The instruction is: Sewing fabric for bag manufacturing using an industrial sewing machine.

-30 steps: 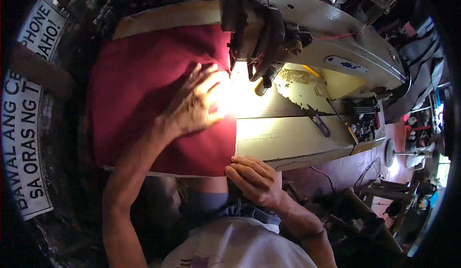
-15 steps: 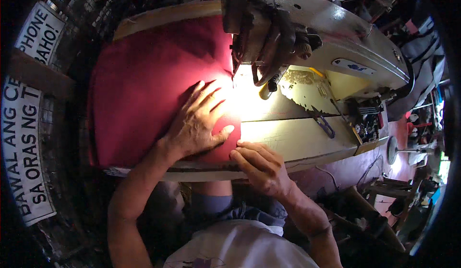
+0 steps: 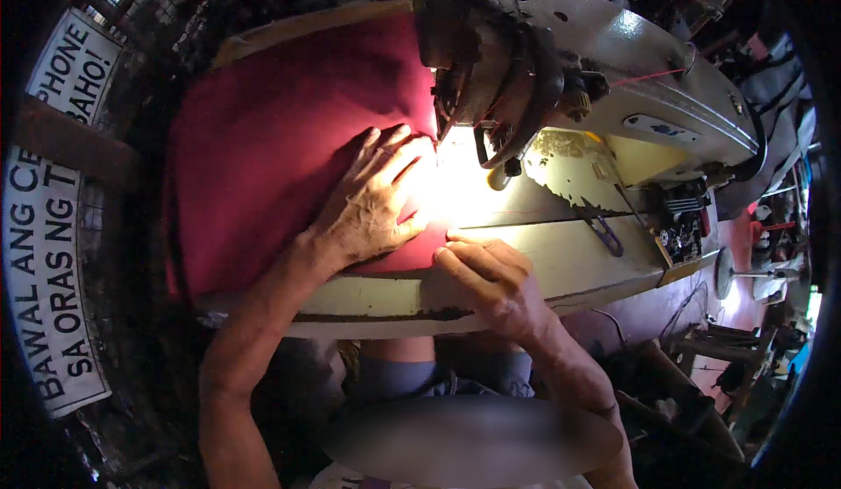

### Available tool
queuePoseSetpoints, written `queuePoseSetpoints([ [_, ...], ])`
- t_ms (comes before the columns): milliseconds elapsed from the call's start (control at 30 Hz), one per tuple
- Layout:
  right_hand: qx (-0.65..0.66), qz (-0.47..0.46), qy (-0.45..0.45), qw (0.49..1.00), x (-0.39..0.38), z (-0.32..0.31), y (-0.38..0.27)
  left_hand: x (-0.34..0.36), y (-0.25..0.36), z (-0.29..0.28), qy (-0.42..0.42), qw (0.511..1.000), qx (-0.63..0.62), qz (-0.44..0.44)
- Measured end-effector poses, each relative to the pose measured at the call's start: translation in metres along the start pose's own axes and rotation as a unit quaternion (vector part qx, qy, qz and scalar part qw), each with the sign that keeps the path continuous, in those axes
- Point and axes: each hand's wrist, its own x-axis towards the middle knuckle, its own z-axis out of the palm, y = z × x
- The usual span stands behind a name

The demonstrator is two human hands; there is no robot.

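Observation:
A maroon piece of fabric [image 3: 245, 165] lies on the bed of a cream sewing machine [image 3: 648, 95], its right part running under the brightly lit needle area [image 3: 439, 138]. My left hand [image 3: 368, 204] rests flat on the fabric just left of the needle, fingers apart, fingertips partly washed out by the lamp. My right hand [image 3: 491, 274] pinches the fabric's right edge near the front of the bed, fingers bent together. Dark metal fittings on the machine head hide part of the sewing point.
Purple-handled snips [image 3: 607, 236] lie on the right of the bed, beside a tray of small metal parts [image 3: 679, 235]. White signs [image 3: 44, 270] on wire mesh border the left. A standing fan [image 3: 727, 274], cables and clutter occupy the right background.
The fabric has shifted away from me, exposing more of the front table edge. My right hand has moved up with it; my left hand dropped back, then moved forward again.

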Motion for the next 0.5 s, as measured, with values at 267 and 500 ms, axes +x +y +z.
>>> queuePoseSetpoints([
  [267, -0.004, -0.008, -0.042, 0.999, -0.002, -0.002, 0.007, -0.033, 0.023, -0.007, -0.041, 0.997, -0.064, -0.005],
  [500, -0.05, -0.065, -0.048, 0.995, 0.007, -0.005, 0.02, -0.023, 0.012, -0.005, -0.036, 0.997, -0.066, 0.005],
])
